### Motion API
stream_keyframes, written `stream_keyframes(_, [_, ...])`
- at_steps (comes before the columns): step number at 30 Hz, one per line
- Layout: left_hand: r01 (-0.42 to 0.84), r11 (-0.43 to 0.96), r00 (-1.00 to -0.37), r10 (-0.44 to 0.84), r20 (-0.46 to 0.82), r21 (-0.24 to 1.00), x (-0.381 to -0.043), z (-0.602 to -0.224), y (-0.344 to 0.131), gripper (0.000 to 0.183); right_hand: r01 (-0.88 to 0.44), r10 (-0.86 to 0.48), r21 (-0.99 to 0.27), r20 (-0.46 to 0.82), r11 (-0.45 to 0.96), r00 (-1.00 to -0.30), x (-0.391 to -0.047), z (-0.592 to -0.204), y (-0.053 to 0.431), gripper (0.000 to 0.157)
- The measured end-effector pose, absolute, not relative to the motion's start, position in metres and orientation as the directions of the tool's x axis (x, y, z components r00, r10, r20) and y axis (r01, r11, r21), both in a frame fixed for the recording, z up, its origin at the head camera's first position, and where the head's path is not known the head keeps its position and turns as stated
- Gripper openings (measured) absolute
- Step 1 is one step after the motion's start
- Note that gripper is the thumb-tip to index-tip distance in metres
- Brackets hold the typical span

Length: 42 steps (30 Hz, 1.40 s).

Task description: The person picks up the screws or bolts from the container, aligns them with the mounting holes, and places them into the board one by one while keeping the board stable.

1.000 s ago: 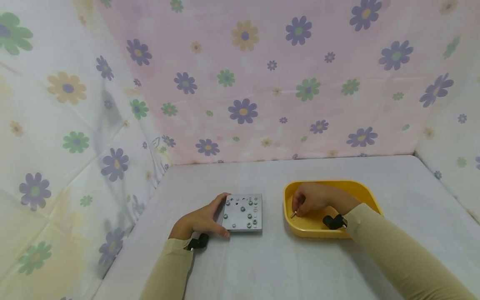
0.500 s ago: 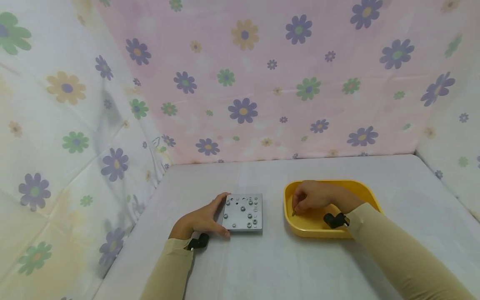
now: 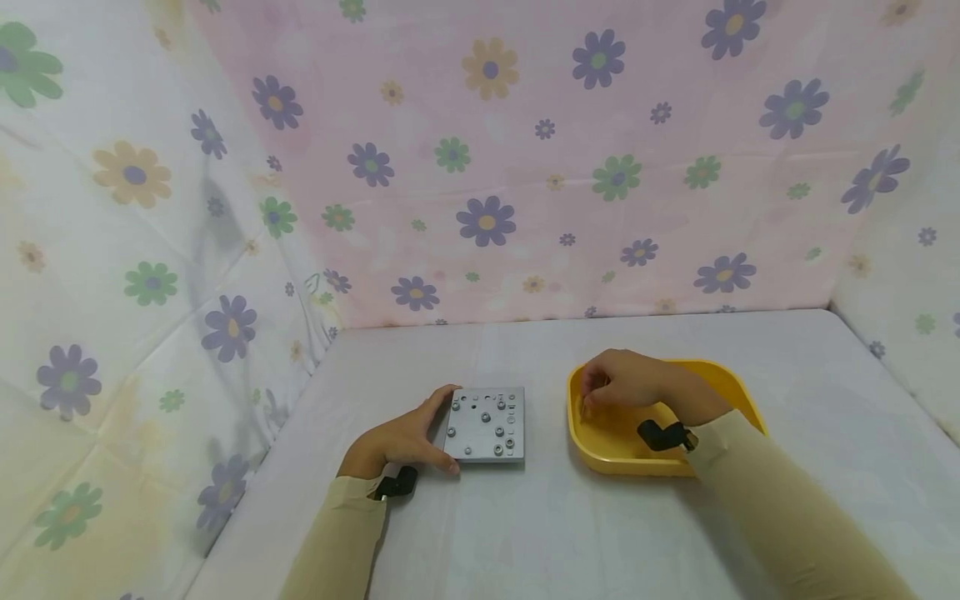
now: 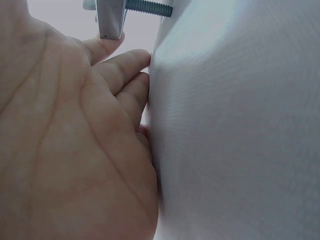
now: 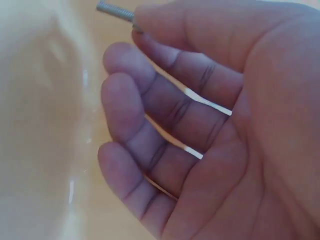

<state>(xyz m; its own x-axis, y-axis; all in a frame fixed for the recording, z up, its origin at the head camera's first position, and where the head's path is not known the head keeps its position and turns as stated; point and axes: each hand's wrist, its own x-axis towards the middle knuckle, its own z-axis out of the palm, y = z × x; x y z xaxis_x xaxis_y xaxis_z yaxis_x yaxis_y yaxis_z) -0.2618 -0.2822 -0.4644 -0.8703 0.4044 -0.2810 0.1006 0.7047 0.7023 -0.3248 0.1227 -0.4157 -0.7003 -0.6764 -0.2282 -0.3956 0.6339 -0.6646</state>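
Note:
A square grey metal plate [image 3: 486, 425] lies on the table in the head view, with holes and several socket-head screws in it. My left hand [image 3: 405, 437] holds it at its left side, thumb at the near corner and forefinger at the far one. In the left wrist view a threaded screw [image 4: 150, 7] sticks out beneath the plate [image 4: 111, 17]. Over the left part of the yellow tray [image 3: 611, 462], my right hand [image 3: 626, 382] pinches a small screw [image 5: 116, 11] between thumb and forefinger. Its threaded end points away from the fingertips; the head is mostly hidden.
The table [image 3: 525, 533] has a pale cover. Floral cloth [image 3: 487, 167] hangs behind it and at both sides. The yellow tray stands right of the plate, its raised rim around my right hand.
My right hand has risen slightly inside the tray, and the screw in its fingers has tipped more upright. The left hand and the plate have not moved.

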Motion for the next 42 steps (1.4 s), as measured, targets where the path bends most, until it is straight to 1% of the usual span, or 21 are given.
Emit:
stream_keyframes(4, [0.095, 0.705, -0.87, 0.402, -0.285, 0.703, -0.26, -0.461, -0.282, 0.135, -0.427, -0.666, -0.656, -0.156, 0.622, -0.73, -0.319, -0.411, 0.124, 0.005])
stream_keyframes(10, [0.104, 0.701, -0.868, 0.41, -0.28, 0.705, -0.26, -0.46, -0.281, 0.135, -0.423, -0.647, -0.701, -0.072, 0.574, -0.759, -0.312, -0.407, 0.124, 0.005])
stream_keyframes(16, [0.11, 0.707, -0.867, 0.412, -0.28, 0.698, -0.261, -0.464, -0.281, 0.136, -0.415, -0.627, -0.707, -0.052, 0.573, -0.777, -0.304, -0.399, 0.118, 0.006])
stream_keyframes(23, [0.103, 0.704, -0.867, 0.41, -0.283, 0.703, -0.26, -0.461, -0.281, 0.137, -0.373, -0.585, -0.728, -0.049, 0.576, -0.809, -0.299, -0.386, 0.104, 0.005])
stream_keyframes(31, [0.094, 0.697, -0.864, 0.412, -0.29, 0.711, -0.26, -0.459, -0.28, 0.137, -0.36, -0.572, -0.758, -0.021, 0.544, -0.82, -0.293, -0.38, 0.081, 0.004])
stream_keyframes(37, [0.111, 0.705, -0.863, 0.418, -0.284, 0.7, -0.263, -0.461, -0.281, 0.133, -0.387, -0.53, -0.748, 0.056, 0.539, -0.846, -0.291, -0.384, 0.065, 0.004])
stream_keyframes(42, [0.107, 0.709, -0.868, 0.409, -0.283, 0.697, -0.261, -0.462, -0.282, 0.134, -0.425, -0.498, -0.731, 0.134, 0.534, -0.857, -0.292, -0.386, 0.048, 0.004])
